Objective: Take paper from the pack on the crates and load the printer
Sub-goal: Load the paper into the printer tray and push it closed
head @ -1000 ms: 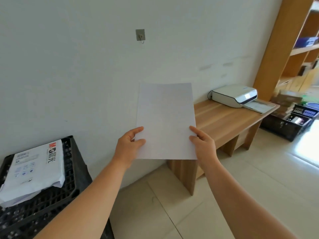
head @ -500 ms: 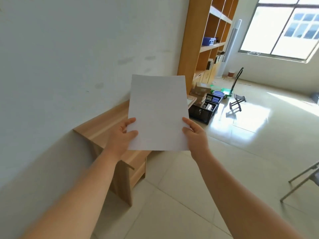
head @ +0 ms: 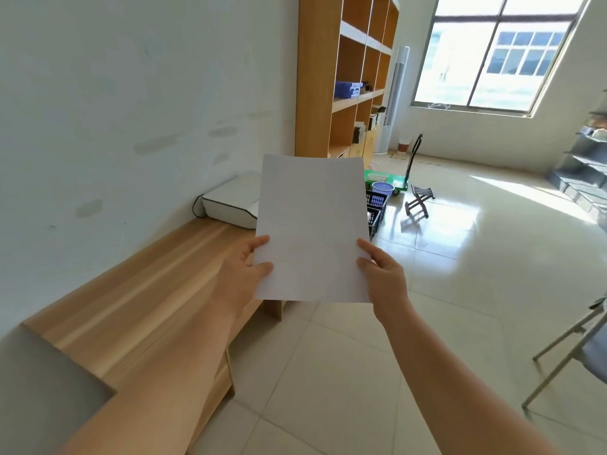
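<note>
I hold white paper (head: 312, 224) upright in front of me with both hands. My left hand (head: 244, 269) pinches its lower left edge and my right hand (head: 382, 275) pinches its lower right edge. The white printer (head: 230, 205) sits at the far end of the long wooden table (head: 141, 290), against the wall; the paper hides its right part. The pack and the crates are out of view.
A tall wooden shelf unit (head: 345, 77) stands beyond the table. Black crates (head: 374, 208), a purple bucket (head: 382, 188), a green hand cart (head: 394, 178) and a small stool (head: 418, 200) sit on the tiled floor. A folding chair's legs (head: 565, 353) reach in at the right.
The view has swung right, away from the crates and pack, then closer along the table; the printer is back in view behind the paper. Both hands keep hold of the paper.
</note>
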Motion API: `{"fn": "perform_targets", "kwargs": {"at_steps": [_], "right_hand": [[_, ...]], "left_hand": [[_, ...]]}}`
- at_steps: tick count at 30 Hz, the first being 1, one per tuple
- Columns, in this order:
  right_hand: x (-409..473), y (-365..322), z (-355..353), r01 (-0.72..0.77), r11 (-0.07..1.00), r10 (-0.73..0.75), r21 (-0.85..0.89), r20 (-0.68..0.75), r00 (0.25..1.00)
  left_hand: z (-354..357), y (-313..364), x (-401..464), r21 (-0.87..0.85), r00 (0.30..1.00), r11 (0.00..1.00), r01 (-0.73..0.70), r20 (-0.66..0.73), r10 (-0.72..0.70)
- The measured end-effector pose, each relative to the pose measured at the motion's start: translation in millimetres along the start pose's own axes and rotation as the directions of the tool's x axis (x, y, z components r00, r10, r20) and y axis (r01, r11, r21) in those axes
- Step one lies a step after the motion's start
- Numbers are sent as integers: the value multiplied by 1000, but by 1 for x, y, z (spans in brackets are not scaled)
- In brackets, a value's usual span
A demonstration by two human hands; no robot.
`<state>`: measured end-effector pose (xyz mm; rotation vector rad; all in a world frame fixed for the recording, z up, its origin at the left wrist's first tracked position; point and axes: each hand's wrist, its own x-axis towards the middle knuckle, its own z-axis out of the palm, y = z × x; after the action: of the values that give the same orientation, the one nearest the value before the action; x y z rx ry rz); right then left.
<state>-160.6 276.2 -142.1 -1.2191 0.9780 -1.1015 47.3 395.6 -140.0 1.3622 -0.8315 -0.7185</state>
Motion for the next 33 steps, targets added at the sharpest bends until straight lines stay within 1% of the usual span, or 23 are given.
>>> {"fn": "perform_targets", "kwargs": {"at_steps": [3, 6, 15, 18, 22, 28, 33], "right_hand": [[57, -2, -19, 1, 1000, -1, -4, 15, 1000], [110, -4, -30, 0, 1000, 0, 8, 46, 999], [249, -6, -45, -7, 999, 9, -41, 57, 998], [300, -1, -52, -10, 999, 11, -44, 31, 999], [376, -4, -62, -23, 997, 21, -71, -23, 1000], [482, -18, -66, -16, 994, 6, -106, -95, 995], [548, -12, -54, -35, 996, 30, -77, -71, 997]], "left_hand": [[36, 0, 43, 10, 1000, 1000, -2, -4, 3], [63, -2, 85, -18, 999, 1000, -16, -33, 15], [129, -17, 200, 28, 998, 1000, 0, -71, 2], [154, -31, 254, 49, 998, 999, -7, -61, 10], [192, -46, 334, -33, 1000, 999, 12, -13, -13], [235, -53, 446, -58, 998, 998, 3, 57, 0], [250, -53, 501, -42, 1000, 999, 3, 13, -3]]}}
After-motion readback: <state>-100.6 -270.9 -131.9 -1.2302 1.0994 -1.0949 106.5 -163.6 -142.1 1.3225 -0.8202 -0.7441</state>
